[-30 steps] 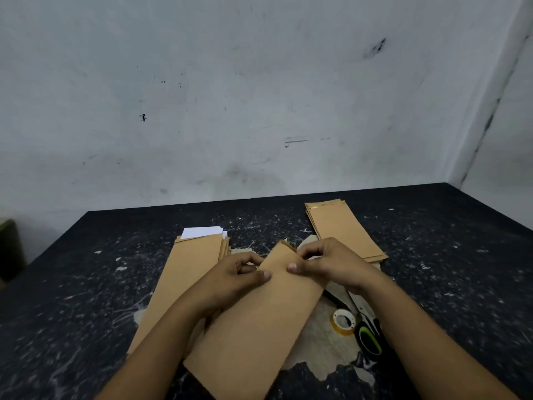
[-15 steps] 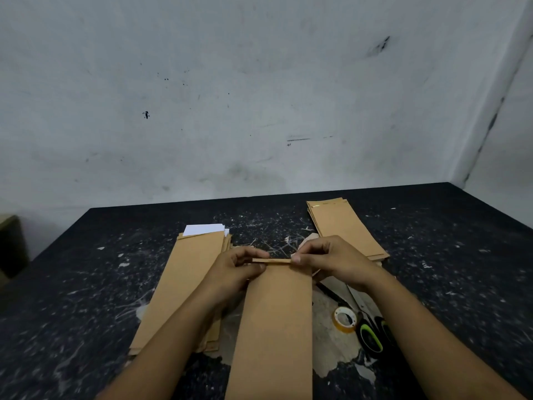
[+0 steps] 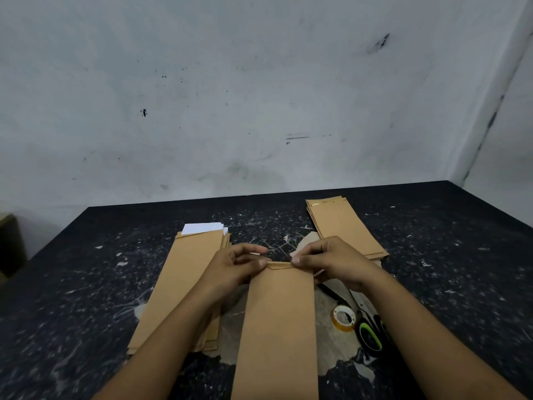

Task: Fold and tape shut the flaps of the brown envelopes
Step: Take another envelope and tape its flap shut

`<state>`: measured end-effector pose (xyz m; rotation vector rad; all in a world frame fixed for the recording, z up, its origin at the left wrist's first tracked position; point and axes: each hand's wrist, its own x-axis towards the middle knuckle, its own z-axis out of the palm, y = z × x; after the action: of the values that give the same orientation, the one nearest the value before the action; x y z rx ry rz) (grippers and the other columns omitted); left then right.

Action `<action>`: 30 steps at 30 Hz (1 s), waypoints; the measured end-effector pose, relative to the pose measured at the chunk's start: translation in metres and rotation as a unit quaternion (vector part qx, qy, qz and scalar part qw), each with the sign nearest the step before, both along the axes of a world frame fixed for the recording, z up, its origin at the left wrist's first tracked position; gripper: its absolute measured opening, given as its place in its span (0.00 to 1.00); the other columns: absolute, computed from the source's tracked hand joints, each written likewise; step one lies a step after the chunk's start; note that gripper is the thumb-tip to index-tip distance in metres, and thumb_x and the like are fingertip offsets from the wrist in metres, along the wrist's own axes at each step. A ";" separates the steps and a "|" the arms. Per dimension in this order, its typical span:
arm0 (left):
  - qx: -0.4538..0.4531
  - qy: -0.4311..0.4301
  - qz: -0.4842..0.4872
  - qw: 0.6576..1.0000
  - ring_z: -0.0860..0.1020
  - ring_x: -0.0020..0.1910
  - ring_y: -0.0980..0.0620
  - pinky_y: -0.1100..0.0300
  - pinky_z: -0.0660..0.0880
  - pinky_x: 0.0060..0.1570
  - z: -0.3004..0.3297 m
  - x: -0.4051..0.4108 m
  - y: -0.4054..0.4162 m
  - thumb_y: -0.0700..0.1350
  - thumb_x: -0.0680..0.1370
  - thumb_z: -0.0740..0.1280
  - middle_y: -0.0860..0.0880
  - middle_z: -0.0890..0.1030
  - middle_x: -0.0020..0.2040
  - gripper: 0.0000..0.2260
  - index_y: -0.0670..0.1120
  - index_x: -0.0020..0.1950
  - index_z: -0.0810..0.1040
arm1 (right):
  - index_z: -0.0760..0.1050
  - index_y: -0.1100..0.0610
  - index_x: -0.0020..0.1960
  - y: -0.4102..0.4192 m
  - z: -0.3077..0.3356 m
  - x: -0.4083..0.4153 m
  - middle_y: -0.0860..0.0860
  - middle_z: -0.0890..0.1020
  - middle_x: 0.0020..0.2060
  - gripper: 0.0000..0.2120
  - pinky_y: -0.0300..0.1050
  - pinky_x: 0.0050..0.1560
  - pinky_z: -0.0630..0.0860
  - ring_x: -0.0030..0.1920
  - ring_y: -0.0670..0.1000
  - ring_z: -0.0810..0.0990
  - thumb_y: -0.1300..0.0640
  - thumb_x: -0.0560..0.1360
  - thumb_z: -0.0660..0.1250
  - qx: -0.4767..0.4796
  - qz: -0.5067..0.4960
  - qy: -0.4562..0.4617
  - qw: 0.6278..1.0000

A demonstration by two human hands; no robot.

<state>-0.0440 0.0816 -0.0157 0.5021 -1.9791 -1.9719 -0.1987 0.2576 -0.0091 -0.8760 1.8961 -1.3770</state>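
Note:
A long brown envelope (image 3: 278,321) lies lengthwise in front of me on the black table (image 3: 86,284). Its narrow flap (image 3: 279,265) at the far end is bent over. My left hand (image 3: 233,267) pinches the flap's left corner and my right hand (image 3: 328,262) pinches its right corner. A stack of brown envelopes (image 3: 184,281) with white paper (image 3: 203,228) sticking out at the far end lies to the left. Another stack of envelopes (image 3: 343,226) lies at the back right. A roll of clear tape (image 3: 343,318) sits right of the held envelope.
Scissors with black and green handles (image 3: 370,336) lie beside the tape roll, partly under my right forearm. A torn patch of pale surface (image 3: 334,345) shows under the envelope. A grey wall rises behind the table, and a box edge (image 3: 8,241) shows at far left.
The envelope has swung from a slant to straight in front of me. Both hands moved to its far end and now pinch the flap, which is folding over.

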 end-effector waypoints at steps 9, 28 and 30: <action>-0.357 -0.019 -0.023 0.934 0.82 0.49 0.64 0.65 0.78 0.54 0.000 0.005 -0.013 0.43 0.76 0.73 0.60 0.86 0.47 0.10 0.58 0.51 0.86 | 0.87 0.51 0.48 -0.001 -0.001 -0.001 0.46 0.87 0.43 0.03 0.40 0.45 0.81 0.45 0.44 0.84 0.56 0.76 0.74 0.021 0.042 0.174 0.984; -0.109 -0.064 -0.060 0.990 0.84 0.49 0.49 0.58 0.80 0.53 -0.001 0.004 -0.010 0.38 0.74 0.75 0.46 0.86 0.46 0.06 0.43 0.50 0.86 | 0.85 0.61 0.48 0.001 -0.006 0.000 0.51 0.84 0.38 0.08 0.38 0.42 0.76 0.41 0.47 0.82 0.65 0.70 0.78 0.006 0.079 0.056 0.995; -0.072 -0.046 -0.060 0.995 0.84 0.47 0.47 0.56 0.80 0.53 -0.003 0.003 -0.008 0.34 0.72 0.75 0.43 0.86 0.45 0.10 0.41 0.53 0.84 | 0.85 0.61 0.49 0.000 -0.005 0.001 0.51 0.83 0.37 0.09 0.35 0.39 0.75 0.39 0.45 0.80 0.66 0.70 0.78 0.021 0.070 0.045 0.996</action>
<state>-0.0405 0.0734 -0.0190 0.4548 -2.2377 -1.8862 -0.1981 0.2575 -0.0141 -1.0443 1.8848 -1.2281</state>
